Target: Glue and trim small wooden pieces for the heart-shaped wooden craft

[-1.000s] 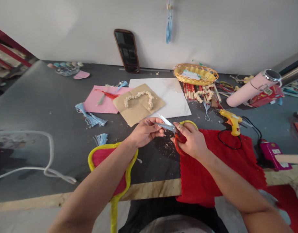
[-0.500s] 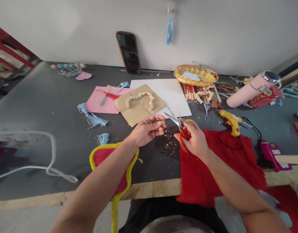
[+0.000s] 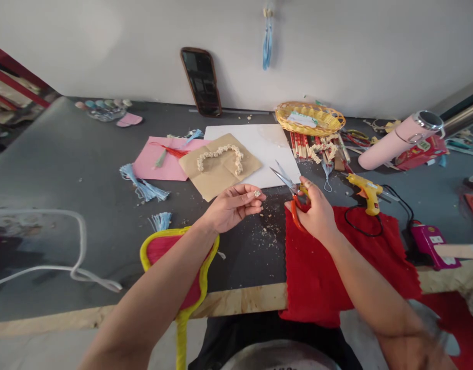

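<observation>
My left hand (image 3: 232, 206) is closed in a pinch on a small cream bead-like piece (image 3: 256, 193), held just above the dark table (image 3: 67, 169). My right hand (image 3: 315, 213) grips orange-handled scissors (image 3: 292, 192); the blades are slightly apart and point up and left. The two hands are a short way apart. Pale crumbs lie scattered on the table below them. A tan paper (image 3: 221, 167) behind my left hand carries an arch of cream pieces (image 3: 221, 154).
A red cloth (image 3: 337, 262) lies under my right forearm. A yellow glue gun (image 3: 369, 192) with a black cord, a yellow basket (image 3: 309, 117), a bundle of sticks (image 3: 309, 146), pink and white sheets, blue tassels (image 3: 144, 186) and a yellow-edged red piece (image 3: 170, 252) surround the hands.
The scissors have left my left hand's fingertips and moved right and up with my right hand. My left hand stays put, still holding the small cream piece.
</observation>
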Demonstrator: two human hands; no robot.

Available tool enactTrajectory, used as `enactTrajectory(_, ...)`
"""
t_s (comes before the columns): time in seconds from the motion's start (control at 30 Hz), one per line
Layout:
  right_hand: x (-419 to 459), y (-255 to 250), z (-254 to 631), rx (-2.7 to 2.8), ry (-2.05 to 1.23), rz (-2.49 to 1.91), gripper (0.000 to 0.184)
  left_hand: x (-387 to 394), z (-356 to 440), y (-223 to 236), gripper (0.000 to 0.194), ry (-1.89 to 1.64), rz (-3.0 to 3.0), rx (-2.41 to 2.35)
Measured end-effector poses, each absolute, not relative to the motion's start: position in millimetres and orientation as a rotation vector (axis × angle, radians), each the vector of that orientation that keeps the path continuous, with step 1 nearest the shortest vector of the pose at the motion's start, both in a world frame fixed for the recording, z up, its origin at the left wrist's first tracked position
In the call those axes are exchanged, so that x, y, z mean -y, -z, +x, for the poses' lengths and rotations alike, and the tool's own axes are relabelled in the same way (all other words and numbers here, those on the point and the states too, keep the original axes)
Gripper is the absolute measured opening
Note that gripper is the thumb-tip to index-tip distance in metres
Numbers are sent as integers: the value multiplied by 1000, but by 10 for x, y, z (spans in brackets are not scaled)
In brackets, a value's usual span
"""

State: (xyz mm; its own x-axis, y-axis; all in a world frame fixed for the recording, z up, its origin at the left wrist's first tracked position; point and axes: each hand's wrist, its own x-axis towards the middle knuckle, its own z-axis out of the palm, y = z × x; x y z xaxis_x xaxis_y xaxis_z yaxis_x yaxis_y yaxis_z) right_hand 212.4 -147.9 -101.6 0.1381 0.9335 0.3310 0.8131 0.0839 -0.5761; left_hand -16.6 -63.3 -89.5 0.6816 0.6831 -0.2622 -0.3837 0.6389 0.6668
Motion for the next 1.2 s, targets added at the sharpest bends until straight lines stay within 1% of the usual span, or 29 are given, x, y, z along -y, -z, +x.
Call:
enactTrajectory(0.17,1459,1055,2153,1746,-156,-1791,68,624,-175,878,9,-672,599,-498)
enactTrajectory(0.37,1431,1073,2238,1823,-142,-1934,64,618,-183,868,27,-671,590,-507)
enactTrajectory(0.5,1411,1064,2276,1834,-143,-1955,62,610,-184,888,23,-673,622,-499)
enactTrajectory(0.63,1413,1053,2256,1878,-121,-1981,56,601,-198,890,25,-708,608,-488)
enactTrajectory(0.97,1430,1067,2236,1929,-90,-1978,50,612,-240,830,21,-767,648,-542)
enactTrajectory(1.2,1418,1051,2250,1820,-181,-1944,50,592,-211,841,22,-768,663,-597)
